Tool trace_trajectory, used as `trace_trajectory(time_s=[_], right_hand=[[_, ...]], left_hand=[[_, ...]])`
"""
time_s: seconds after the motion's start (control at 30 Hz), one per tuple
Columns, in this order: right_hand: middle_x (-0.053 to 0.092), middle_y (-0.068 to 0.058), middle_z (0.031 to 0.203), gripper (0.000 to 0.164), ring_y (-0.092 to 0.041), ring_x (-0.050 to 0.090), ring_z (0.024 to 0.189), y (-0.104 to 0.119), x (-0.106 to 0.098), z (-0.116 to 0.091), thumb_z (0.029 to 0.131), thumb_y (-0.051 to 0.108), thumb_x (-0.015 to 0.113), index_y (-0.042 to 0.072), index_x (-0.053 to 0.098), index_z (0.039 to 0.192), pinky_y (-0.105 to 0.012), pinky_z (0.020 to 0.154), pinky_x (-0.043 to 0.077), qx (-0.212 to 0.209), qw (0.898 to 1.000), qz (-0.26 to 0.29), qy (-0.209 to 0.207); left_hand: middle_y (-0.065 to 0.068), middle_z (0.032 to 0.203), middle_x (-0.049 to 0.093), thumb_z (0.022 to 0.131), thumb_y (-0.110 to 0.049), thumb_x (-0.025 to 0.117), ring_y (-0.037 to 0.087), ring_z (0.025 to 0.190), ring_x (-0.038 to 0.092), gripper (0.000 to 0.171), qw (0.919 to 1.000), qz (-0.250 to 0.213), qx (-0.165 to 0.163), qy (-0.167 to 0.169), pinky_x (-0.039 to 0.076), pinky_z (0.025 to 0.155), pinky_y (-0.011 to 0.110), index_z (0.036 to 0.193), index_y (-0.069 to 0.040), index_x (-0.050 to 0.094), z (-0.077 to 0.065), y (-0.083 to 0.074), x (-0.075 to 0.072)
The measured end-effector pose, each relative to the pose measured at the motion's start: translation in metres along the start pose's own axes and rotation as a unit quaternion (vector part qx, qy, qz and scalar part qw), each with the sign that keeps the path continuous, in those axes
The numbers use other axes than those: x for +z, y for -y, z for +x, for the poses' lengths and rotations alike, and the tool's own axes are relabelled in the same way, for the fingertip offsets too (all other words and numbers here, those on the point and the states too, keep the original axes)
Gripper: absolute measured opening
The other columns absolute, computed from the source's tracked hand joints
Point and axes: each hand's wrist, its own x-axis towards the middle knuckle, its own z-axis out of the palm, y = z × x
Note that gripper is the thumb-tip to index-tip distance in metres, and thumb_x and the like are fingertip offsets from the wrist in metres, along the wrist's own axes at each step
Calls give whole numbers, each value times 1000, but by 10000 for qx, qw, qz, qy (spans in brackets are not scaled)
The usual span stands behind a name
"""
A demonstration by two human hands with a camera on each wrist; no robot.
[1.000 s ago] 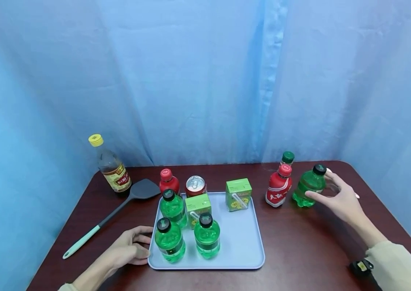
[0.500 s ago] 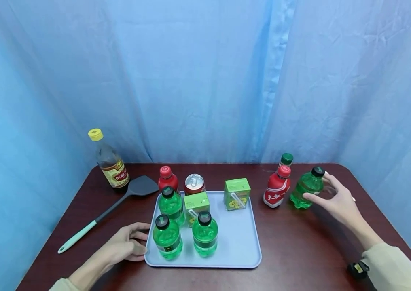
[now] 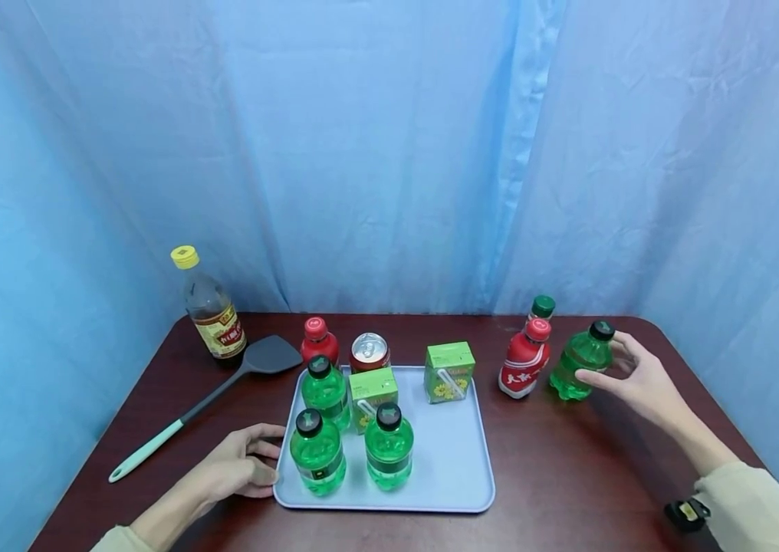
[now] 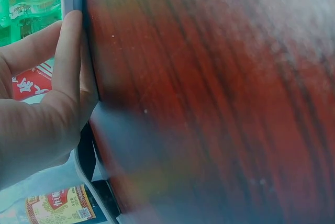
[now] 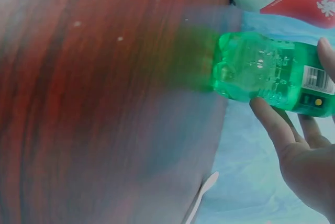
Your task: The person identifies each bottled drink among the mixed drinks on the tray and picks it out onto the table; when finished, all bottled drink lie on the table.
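Your R hand (image 3: 641,383) is part-closed, thumb & fingers on opp. sides of a green btl (image 3: 572,364), right of the tray (image 3: 451,468). Your L hand (image 3: 238,464) is half-spread, touching the tray's left rim. In the way: 1 red-label btl (image 3: 522,364) betw. held btl & tray, 1 green-cap btl (image 3: 543,308) behind it. On tray: 3 more green btls (image 3: 389,460), 2 cartons (image 3: 450,372). Behind tray: 1 red-cap btl (image 3: 317,345), 1 can (image 3: 369,351). Left of tray: 1 spatula (image 3: 270,356), 1 sauce btl (image 3: 218,326). Only R-wrist cam shows a barcode (image 5: 316,80) & white utensil (image 5: 201,198), also right of tray.
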Motion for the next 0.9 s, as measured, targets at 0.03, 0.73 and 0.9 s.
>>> trace_trajectory(time_s=[0.03, 0.73, 0.9], right_hand=[[57, -14, 134, 77, -5, 58, 116, 1, 0, 1, 89, 28, 80, 19, 39, 154, -18, 80, 54, -27, 10000, -17, 37], [26, -21, 163, 100, -28, 25, 150, 140, 11, -23, 80, -11, 79, 2, 21, 160, -26, 115, 29, -2586, 9281, 2342, -1302], [25, -23, 162, 108, -27, 29, 149, 173, 26, -35, 74, -6, 87, -3, 21, 159, -24, 111, 36, -2867, 9267, 2215, -995]], left_hand=[[20, 113, 56, 78, 7, 69, 26, 87, 62, 72, 10000, -2, -11, -5, 60, 69, 45, 145, 7, 43, 0, 0, 0], [20, 112, 56, 77, 6, 69, 26, 88, 62, 72, 10000, -1, 62, 11, 60, 69, 45, 144, 7, 43, -1, 2, 1], [20, 112, 56, 77, 7, 69, 26, 87, 61, 72, 10000, 27, 78, 6, 60, 69, 45, 144, 7, 43, -1, 1, 0]])
